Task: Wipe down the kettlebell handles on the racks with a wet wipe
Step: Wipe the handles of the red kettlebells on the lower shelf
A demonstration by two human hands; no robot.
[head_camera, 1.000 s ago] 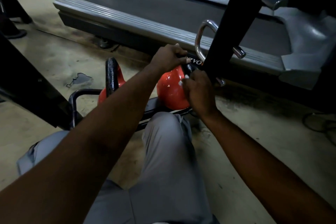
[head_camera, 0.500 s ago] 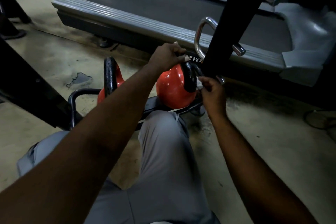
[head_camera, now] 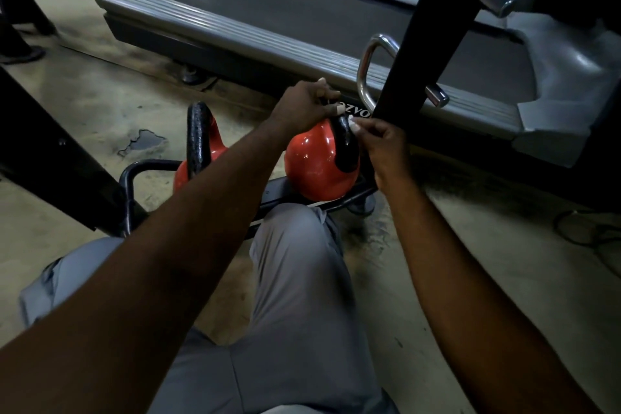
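Right hand [head_camera: 381,144] has moved up the handle [head_camera: 343,144] since the previous frame. Head view: it pinches the wet wipe [head_camera: 353,124] against the handle's upper right side. Left hand [head_camera: 307,104] grips the handle top. Red kettlebell [head_camera: 312,165] sits on the low rack [head_camera: 151,164], with a second kettlebell [head_camera: 198,139] to its left. Treadmill [head_camera: 268,10] stands behind.

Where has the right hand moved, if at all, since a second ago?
Yes. The right hand has shifted up and rightward, uncovering the black handle of the right red kettlebell, toward the black upright post.
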